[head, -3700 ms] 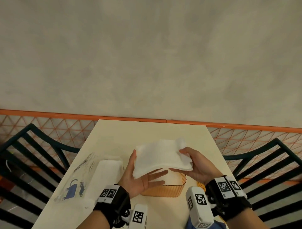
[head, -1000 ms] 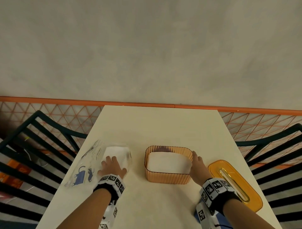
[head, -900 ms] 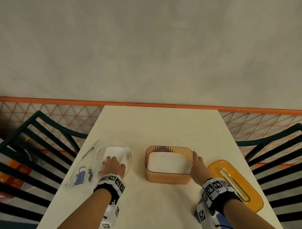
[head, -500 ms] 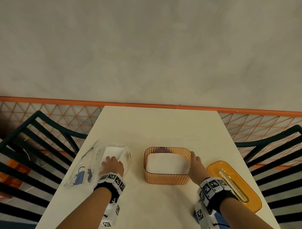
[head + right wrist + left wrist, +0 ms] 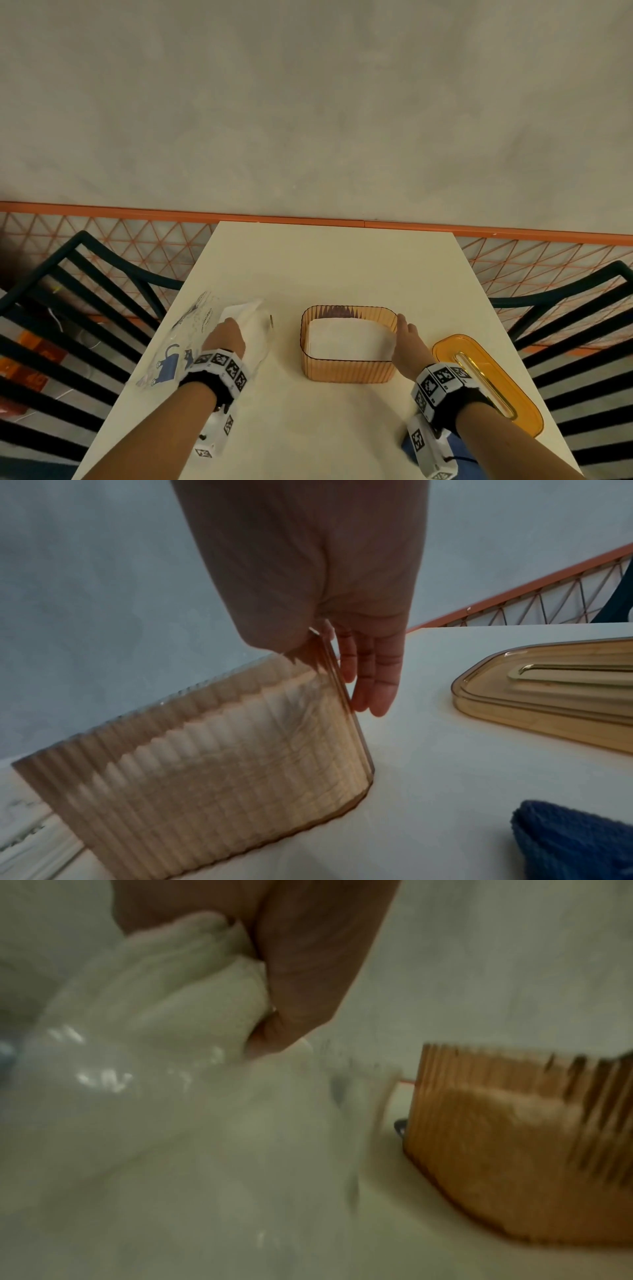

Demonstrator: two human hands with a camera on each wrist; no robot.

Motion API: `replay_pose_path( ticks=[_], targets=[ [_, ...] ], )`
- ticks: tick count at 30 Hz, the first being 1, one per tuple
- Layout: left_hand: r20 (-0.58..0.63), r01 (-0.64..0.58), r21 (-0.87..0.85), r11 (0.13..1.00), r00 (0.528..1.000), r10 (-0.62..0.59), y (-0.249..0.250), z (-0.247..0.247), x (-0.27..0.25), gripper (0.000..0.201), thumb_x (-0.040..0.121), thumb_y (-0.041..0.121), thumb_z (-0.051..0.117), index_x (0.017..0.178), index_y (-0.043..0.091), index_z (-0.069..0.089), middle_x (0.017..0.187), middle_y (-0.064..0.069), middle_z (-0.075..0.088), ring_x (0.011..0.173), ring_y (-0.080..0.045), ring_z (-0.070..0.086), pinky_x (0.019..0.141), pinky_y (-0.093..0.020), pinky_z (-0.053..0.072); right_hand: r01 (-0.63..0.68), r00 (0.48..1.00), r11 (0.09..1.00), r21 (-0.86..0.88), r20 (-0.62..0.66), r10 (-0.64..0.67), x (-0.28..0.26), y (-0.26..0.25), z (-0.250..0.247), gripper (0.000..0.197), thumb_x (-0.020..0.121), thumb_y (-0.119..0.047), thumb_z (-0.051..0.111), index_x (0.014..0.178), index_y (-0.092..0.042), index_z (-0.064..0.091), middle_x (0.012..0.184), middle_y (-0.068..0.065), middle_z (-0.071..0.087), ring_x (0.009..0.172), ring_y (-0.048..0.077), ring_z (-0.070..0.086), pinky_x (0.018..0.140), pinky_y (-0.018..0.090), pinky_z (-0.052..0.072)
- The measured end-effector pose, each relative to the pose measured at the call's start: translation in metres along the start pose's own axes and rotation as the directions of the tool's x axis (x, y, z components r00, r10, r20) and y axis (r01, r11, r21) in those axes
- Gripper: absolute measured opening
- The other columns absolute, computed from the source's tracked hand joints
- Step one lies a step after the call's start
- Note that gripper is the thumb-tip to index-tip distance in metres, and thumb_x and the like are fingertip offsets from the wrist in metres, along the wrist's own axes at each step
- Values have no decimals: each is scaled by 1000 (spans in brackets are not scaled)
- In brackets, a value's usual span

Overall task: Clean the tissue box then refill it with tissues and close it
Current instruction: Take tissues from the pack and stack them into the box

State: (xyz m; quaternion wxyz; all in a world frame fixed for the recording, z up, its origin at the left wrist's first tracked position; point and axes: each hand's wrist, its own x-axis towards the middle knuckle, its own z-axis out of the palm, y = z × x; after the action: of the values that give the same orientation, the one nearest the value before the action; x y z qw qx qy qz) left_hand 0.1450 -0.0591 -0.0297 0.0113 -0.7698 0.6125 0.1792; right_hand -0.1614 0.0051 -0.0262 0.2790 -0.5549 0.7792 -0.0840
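The orange ribbed tissue box [image 5: 347, 370] stands lidless mid-table with a flat white tissue stack [image 5: 349, 339] inside. My right hand [image 5: 406, 334] holds its right end wall, thumb inside and straight fingers [image 5: 371, 685] outside the wall of the box [image 5: 219, 772]. Its orange lid [image 5: 486, 380] with a slot lies flat to the right. My left hand [image 5: 226, 334] is left of the box, in the clear plastic tissue pack [image 5: 186, 332]. There it pinches a wad of white tissues [image 5: 185, 988], lifted a little at the far end [image 5: 245, 310].
A blue cloth [image 5: 575, 842] lies at the near table edge by my right wrist. Dark slatted chairs [image 5: 68, 325] flank the cream table [image 5: 329, 267] on both sides. An orange mesh rail [image 5: 171, 236] runs behind the table's far edge.
Earlier both hands held the tissue stack over the box; it now lies inside. Over the last second my left hand has pulled up tissues in the pack, and my right stays on the box.
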Motion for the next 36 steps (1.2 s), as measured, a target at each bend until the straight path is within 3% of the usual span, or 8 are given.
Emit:
replay_pose_path(
  ticks=[4, 8, 12, 17, 22, 29, 33, 36],
  targets=[
    [-106, -121, -111, 986, 988, 109, -11, -50, -16, 44, 98, 14, 35, 142, 10, 34, 142, -15, 45, 128, -31, 45, 106, -38, 38, 17, 1000, 999, 43, 3, -17, -2, -1, -21, 58, 98, -21, 40, 146, -5, 11, 140, 22, 31, 117, 35, 51, 96, 38, 44],
    [-261, -358, -237, 903, 919, 295, -8, -94, -38, 32, 95, 14, 39, 124, 11, 50, 102, -19, 65, 89, -32, 61, 76, -35, 50, 126, 991, 960, 251, -73, -111, -11, -31, -46, 59, 99, -34, 36, 147, -8, 15, 129, 17, 48, 107, 29, 56, 88, 37, 49],
    [-371, -574, -315, 756, 808, 458, 25, -114, -68, 25, 96, 12, 43, 117, 14, 54, 87, -9, 63, 72, -22, 56, 61, -29, 42, 43, 966, 668, 743, 140, -218, -31, -78, -60, 45, 97, -50, 28, 131, -22, 29, 105, 17, 64, 79, 29, 66, 75, 42, 56],
    [-387, -755, -119, 645, 634, 670, 54, -92, -82, 38, 91, 6, 46, 125, 21, 58, 127, -1, 60, 115, -19, 56, 98, -37, 46, -220, 901, 265, 939, 300, -314, -35, -99, -74, 48, 93, -56, 36, 127, -24, 27, 121, 22, 57, 86, 40, 67, 71, 49, 59],
    [-314, -754, -251, 607, 657, 686, 61, -54, -74, 50, 81, 45, 44, 130, 35, 49, 151, 5, 28, 142, -16, 19, 114, -34, 19, -114, 950, 345, 932, 204, -236, -34, -95, -83, 59, 86, -1, 59, 138, -9, 32, 133, 19, 49, 102, 35, 61, 67, 45, 60],
    [-42, -133, -968, 212, 923, 383, 70, -27, -75, 52, 95, 40, 41, 142, 33, 20, 138, -4, 41, 121, -22, 48, 97, -35, 43, 7, 949, 378, 926, 114, -295, -46, -91, -114, 55, 88, 4, 53, 137, -15, 34, 125, 13, 54, 94, 28, 63, 61, 37, 60],
    [200, 327, -920, -217, 866, 459, 80, -30, -74, 66, 90, 61, 31, 135, 15, 45, 111, -16, 64, 93, -31, 65, 82, -44, 54, 38, 925, 399, 916, 119, -360, -51, -95, -126, 52, 89, 0, 53, 136, -14, 38, 116, 6, 60, 92, 22, 65, 59, 31, 57],
    [186, 401, -867, -297, 813, 552, 82, -38, -70, 72, 85, 68, 27, 116, 15, 65, 106, -18, 70, 89, -34, 70, 79, -45, 56, -5, 946, 411, 911, 137, -293, -49, -89, -123, 67, 88, 0, 54, 145, -18, 22, 112, 4, 60, 97, 24, 64, 65, 38, 60]
  ],
)
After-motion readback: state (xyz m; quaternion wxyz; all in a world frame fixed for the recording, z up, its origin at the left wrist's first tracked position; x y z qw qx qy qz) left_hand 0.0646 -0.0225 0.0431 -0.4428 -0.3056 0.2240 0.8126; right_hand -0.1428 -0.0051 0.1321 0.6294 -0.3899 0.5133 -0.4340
